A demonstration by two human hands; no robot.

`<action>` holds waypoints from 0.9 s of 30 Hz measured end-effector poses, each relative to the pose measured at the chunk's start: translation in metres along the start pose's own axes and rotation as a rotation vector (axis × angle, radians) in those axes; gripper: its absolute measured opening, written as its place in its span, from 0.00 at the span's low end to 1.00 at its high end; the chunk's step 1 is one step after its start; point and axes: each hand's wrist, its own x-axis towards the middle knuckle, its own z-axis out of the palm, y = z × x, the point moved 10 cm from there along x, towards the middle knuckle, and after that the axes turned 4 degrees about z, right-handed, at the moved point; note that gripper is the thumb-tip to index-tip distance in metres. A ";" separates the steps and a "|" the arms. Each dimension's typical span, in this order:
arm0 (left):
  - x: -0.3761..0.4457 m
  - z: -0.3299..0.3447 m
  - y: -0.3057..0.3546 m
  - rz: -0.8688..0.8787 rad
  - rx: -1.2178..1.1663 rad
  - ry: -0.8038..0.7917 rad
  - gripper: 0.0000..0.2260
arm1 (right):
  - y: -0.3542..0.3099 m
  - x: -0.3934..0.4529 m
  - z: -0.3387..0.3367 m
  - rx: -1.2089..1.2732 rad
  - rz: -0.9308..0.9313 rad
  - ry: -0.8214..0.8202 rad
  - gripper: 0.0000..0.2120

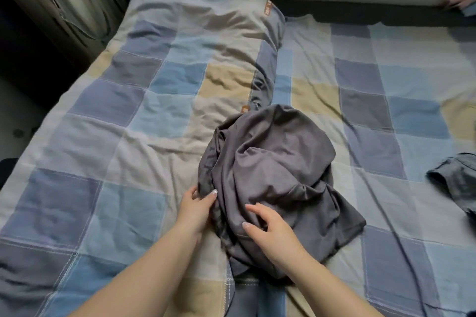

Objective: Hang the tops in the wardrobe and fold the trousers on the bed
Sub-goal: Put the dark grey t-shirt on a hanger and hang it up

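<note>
A crumpled grey garment (270,167) lies in a heap on the bed (108,152); its folds hide whether it is a top or trousers. The left hand (195,207) pinches the heap's left edge, fingertips buried in the cloth. The right hand (270,226) rests on the heap's near side, fingers loosely spread. Right of the heap, well apart, a blue garment (456,183) is cut off by the frame. Left of the heap, the checked quilt lies bare.
</note>
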 end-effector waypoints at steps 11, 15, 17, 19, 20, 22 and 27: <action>-0.096 0.091 0.056 0.008 0.023 -0.444 0.20 | -0.070 -0.034 -0.052 0.269 -0.047 -0.024 0.46; -0.145 0.095 0.088 0.042 0.106 -0.527 0.22 | -0.093 -0.074 -0.068 0.658 -0.021 -0.213 0.29; -0.175 0.097 0.105 0.072 0.205 -0.580 0.20 | -0.102 -0.097 -0.079 0.915 0.072 -0.232 0.17; -0.206 0.100 0.123 0.109 0.276 -0.611 0.21 | -0.110 -0.117 -0.105 0.842 0.107 -0.055 0.09; -0.219 0.101 0.131 0.125 0.299 -0.622 0.22 | -0.114 -0.125 -0.118 0.743 0.100 0.048 0.08; -0.252 0.104 0.153 0.165 0.325 -0.651 0.22 | -0.133 -0.151 -0.144 0.632 0.051 0.180 0.08; -0.327 0.097 0.203 0.208 0.442 -0.709 0.14 | -0.193 -0.231 -0.215 0.645 -0.116 0.298 0.08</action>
